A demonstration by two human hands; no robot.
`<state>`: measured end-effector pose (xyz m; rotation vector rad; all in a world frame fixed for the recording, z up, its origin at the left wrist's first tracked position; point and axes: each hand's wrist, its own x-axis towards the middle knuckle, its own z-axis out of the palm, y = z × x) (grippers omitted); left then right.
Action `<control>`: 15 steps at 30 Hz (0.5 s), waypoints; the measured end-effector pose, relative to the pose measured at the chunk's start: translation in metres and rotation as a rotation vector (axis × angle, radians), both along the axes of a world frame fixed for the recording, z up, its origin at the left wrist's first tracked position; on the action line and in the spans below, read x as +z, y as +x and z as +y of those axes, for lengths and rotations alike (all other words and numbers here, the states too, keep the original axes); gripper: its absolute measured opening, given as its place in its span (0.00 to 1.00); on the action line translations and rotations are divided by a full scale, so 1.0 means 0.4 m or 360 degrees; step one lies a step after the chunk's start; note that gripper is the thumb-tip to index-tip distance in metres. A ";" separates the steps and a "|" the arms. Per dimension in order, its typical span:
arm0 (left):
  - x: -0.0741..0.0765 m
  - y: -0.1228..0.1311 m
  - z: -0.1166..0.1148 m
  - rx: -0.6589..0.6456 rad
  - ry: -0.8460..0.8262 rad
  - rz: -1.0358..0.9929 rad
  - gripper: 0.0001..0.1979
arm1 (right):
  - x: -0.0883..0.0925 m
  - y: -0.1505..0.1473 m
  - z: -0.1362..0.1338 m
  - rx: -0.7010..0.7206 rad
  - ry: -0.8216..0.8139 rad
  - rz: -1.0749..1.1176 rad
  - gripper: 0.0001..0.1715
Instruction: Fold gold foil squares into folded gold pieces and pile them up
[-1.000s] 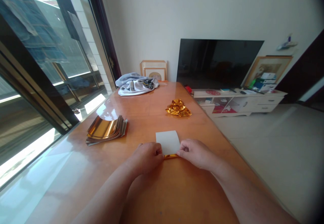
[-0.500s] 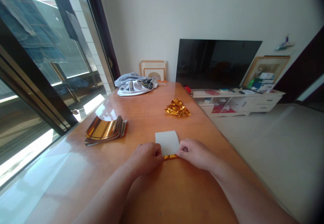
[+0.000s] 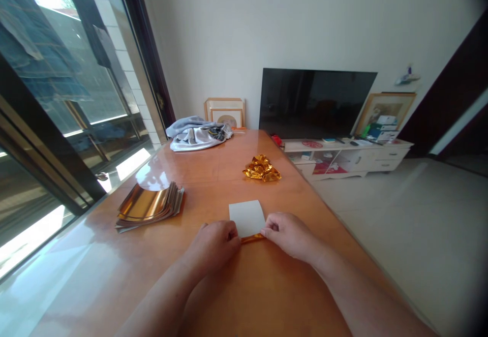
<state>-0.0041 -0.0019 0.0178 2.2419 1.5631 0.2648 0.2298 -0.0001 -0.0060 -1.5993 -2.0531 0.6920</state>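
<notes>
Gold-backed sheet point(image 3: 247, 216) flat on desk point(image 3: 267, 291), folded near edge pinched at either end by left hand point(image 3: 215, 245) and right hand point(image 3: 287, 233), fingers closed.

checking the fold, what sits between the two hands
Head view: the paper sheet, white side up, its folded gold near edge running from the left hand to the right hand.

1. Worktop point(image 3: 213, 174): long, glossy orange-brown wood.
2. White sheet point(image 3: 247, 216): lies flat near the front, gold fold along its near edge.
3. Stack of gold foil sheets point(image 3: 148, 206): curled, left side.
4. Crumpled gold foil point(image 3: 261, 169): farther back.
5. Grey cloth bundle point(image 3: 196, 134): far end.
</notes>
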 end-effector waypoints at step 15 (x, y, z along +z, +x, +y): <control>0.009 0.001 -0.005 0.0009 -0.0050 0.0045 0.12 | -0.008 0.005 0.004 -0.0005 -0.0023 -0.0068 0.13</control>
